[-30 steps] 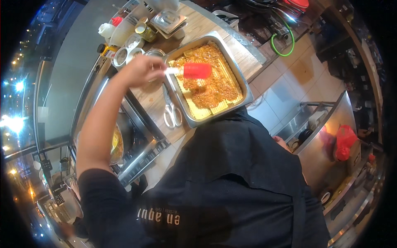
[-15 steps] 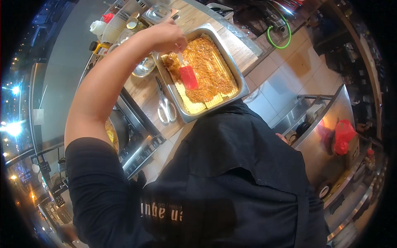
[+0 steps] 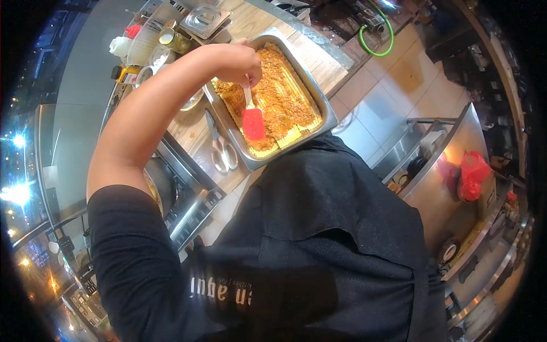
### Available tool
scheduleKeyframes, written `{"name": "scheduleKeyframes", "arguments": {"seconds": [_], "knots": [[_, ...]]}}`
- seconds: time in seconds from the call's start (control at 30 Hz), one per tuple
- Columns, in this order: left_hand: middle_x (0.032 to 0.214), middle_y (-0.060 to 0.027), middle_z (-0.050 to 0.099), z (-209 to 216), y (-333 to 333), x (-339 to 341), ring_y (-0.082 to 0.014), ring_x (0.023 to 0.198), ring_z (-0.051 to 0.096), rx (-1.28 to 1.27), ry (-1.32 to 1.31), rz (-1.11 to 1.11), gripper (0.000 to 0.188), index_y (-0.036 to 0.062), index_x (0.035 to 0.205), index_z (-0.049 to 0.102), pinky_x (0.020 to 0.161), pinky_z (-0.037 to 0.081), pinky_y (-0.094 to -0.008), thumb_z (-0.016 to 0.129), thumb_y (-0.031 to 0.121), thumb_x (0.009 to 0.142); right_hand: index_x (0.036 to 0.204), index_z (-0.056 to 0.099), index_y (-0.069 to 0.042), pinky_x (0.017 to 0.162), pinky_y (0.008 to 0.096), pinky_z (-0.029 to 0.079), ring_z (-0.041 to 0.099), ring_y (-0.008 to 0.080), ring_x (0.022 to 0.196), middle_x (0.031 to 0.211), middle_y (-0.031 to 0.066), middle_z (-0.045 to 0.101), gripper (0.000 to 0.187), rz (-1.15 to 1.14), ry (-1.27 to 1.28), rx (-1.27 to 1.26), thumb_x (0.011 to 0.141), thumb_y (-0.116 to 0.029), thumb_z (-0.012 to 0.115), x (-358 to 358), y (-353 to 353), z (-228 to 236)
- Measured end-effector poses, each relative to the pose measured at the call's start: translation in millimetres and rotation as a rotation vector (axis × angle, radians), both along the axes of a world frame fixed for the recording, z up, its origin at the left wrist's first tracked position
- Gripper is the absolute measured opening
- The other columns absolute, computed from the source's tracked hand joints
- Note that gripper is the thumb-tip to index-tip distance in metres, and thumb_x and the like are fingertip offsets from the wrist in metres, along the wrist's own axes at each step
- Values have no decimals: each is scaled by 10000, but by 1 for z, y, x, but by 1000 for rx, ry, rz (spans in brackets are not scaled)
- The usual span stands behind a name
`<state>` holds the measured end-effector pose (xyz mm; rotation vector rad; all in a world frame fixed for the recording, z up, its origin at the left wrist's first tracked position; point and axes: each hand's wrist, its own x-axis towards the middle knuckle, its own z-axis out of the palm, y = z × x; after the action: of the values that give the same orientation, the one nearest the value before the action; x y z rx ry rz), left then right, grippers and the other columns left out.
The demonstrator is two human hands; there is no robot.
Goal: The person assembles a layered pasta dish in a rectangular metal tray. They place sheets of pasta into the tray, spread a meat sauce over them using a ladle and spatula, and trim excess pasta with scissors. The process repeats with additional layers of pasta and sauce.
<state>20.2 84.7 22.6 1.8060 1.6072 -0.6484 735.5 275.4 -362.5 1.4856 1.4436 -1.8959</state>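
My left hand [image 3: 242,62] is closed round the pale handle of a spatula with a red head [image 3: 253,124], reaching over a deep metal pan [image 3: 326,117]. The spatula's head rests on the sauce near the pan's near left part. Ridged yellow pasta sheets [image 3: 289,138] line the pan. Chunky orange-brown sauce [image 3: 279,85] covers most of them, while bare yellow strips show along the near and right edges. Beside the pan's left wall lie scissors with white handles [image 3: 221,158] on the wooden worktop. My right hand is out of sight.
Jars [image 3: 174,39], a squeeze bottle with a red cap [image 3: 121,45] and clear lidded containers [image 3: 204,20] crowd the worktop's far left. A dark cooking pan [image 3: 164,181] sits left, partly behind my arm. On the right stands a steel table [image 3: 441,191] with a red plastic bag [image 3: 473,175].
The spatula's head has moved toward me, spreading sauce over pasta that was bare at the near left. The view has shifted slightly, and more of the spatula's handle shows.
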Motion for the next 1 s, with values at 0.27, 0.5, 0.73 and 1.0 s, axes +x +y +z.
{"name": "scheduleKeyframes", "arguments": {"seconds": [0.27, 0.5, 0.73, 1.0], "knots": [[967, 30, 780, -23, 13, 6, -226, 1079, 664, 369, -130, -30, 70, 224, 950, 826, 1045, 385, -449, 760, 208, 964, 1308, 714, 3, 898, 323, 560, 701, 174, 1019, 1118, 51, 745, 308, 312, 42, 203, 1041, -128, 792, -5, 14, -14], [1034, -30, 801, -23, 21, 2, -247, 1138, 669, 543, -25, 212, 108, 213, 1036, 848, 1049, 405, -478, 749, 241, 1003, 1328, 709, 9, 953, 319, 545, 703, 185, 1065, 1165, 54, 759, 295, 396, 163, 400, 1051, -85, 753, 36, 39, -82], [1003, -93, 812, -25, 3, 21, -307, 1044, 729, 394, -30, 289, 133, 219, 1079, 853, 1023, 436, -483, 753, 277, 1012, 1332, 689, 17, 960, 327, 543, 701, 186, 1083, 1190, 57, 754, 396, 173, 128, 85, 989, -117, 837, -15, 11, -19], [1034, -66, 828, -19, -32, 32, -280, 1073, 735, 465, -63, 518, 115, 212, 1091, 853, 1033, 412, -480, 787, 263, 1012, 1281, 703, -17, 940, 325, 559, 702, 172, 1048, 1170, 41, 748, 308, 82, 207, -25, 997, -57, 816, -2, 10, -28]]}}
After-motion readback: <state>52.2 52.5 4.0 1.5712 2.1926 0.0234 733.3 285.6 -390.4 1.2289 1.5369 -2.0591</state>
